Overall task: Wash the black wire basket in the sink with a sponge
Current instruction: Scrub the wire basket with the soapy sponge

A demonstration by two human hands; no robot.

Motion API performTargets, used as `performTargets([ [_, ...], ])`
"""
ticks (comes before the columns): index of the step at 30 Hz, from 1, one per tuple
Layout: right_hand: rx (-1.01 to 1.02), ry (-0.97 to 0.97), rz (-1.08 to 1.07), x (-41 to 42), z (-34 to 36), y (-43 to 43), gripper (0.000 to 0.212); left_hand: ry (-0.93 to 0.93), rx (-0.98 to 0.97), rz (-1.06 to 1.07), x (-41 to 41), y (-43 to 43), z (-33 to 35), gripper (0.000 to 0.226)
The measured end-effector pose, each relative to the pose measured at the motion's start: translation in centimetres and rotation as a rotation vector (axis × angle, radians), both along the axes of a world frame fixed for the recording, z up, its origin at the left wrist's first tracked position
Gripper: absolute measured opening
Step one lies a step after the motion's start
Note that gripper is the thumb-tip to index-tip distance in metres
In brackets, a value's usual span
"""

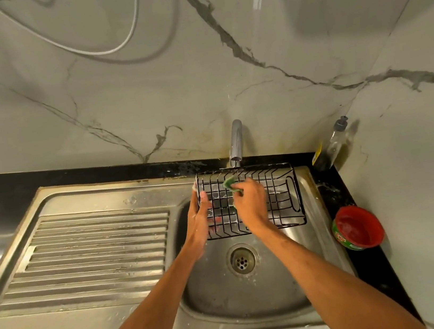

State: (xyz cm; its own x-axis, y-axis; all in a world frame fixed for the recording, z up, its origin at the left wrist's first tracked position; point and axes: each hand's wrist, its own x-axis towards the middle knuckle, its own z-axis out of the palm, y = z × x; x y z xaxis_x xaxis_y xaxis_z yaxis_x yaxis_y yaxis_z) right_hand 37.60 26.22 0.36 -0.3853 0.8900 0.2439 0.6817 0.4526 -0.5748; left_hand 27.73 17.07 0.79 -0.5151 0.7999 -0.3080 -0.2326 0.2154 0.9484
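Over the sink bowl point(256, 292), head view: black wire basket point(279, 197) sits tipped up at the far end of the bowl, directly under the chrome tap point(235, 140), its far rim near the sink's back edge. My left hand point(201, 222) grips the basket's left side, fingers curled round the wires, thumb side toward me. My right hand point(250, 201) is inside the basket, fingers clenched on a green sponge point(231, 183), pressing it against the wire grid near the far rim. Part of the sponge sticks out past my fingertips; the rest is hidden by the hand. Drain point(241, 258) is bare in the bowl, nearer to me than the basket. Ribbed drainboard point(97, 253) lies to the left of the bowl. On the black counter to the right: a red tub point(358, 228) with a green label, open top up, and further back in the corner a soap bottle point(333, 145) with a grey pump cap. Marble-pattern wall point(144, 91) behind, with a white cable point(99, 51) looping across it.
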Motion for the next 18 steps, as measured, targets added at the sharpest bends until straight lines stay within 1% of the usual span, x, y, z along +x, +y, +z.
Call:
performTargets([
  [1, -0.007, -0.006, 0.058, -0.8, 0.2, -0.7, 0.019, -0.008, 0.007, -0.009, 0.2, 0.1, 0.0, 0.085],
  [2, -0.055, 0.021, 0.145, -1.5, -0.2, -1.5, 0.019, -0.024, 0.021, -0.01, 0.4, 0.2, 0.0, 0.077],
  [3, -0.058, -0.017, 0.249, -1.9, -0.5, -2.4, 0.019, -0.047, 0.03, -0.003, 0.5, 0.3, -0.1, 0.072],
  [5, -0.071, -0.104, 0.408, -1.9, -1.1, -3.2, 0.013, -0.07, 0.033, 0.024, 0.4, 0.3, -0.4, 0.077],
  [6, -0.112, -0.125, 0.442, -1.5, -1.2, -2.8, 0.019, -0.07, 0.021, 0.023, 0.3, 0.3, -0.5, 0.082],
  [7, -0.146, -0.16, 0.436, -0.9, -1.1, -2.0, 0.023, -0.06, 0.018, 0.019, 0.1, 0.3, -0.7, 0.084],
  [8, -0.186, -0.176, 0.378, -0.3, -0.7, -1.1, 0.022, -0.046, 0.018, 0.022, -0.1, 0.3, -0.6, 0.085],
  [9, -0.175, -0.177, 0.301, 0.4, -0.4, -0.3, 0.021, -0.035, 0.03, 0.019, -0.2, 0.3, -0.5, 0.088],
  [11, -0.09, -0.177, 0.125, 1.5, -0.1, 1.1, 0.023, -0.031, 0.044, 0.029, -0.6, 0.2, -0.7, 0.103],
  [12, -0.057, -0.204, 0.118, 1.7, -0.2, 1.2, 0.025, -0.038, 0.051, 0.035, -0.7, 0.2, -0.9, 0.109],
  [13, -0.04, -0.23, 0.156, 1.8, -0.2, 0.9, 0.026, -0.032, 0.063, 0.043, -0.7, 0.3, -1.0, 0.111],
  [14, -0.075, -0.241, 0.229, 1.7, -0.3, 0.2, 0.025, -0.02, 0.067, 0.039, -0.8, 0.3, -1.3, 0.107],
  [16, -0.137, -0.306, 0.412, 1.8, -0.5, -0.8, 0.021, 0.001, 0.071, 0.03, -0.6, 0.4, -0.8, 0.086],
  [17, -0.13, -0.345, 0.491, 2.1, -0.3, -1.0, 0.021, 0.023, 0.076, 0.029, -0.7, 0.5, -0.6, 0.074],
  [18, -0.114, -0.356, 0.515, 2.5, -0.3, -0.5, 0.02, 0.039, 0.066, 0.017, -0.8, 0.5, -0.2, 0.064],
])
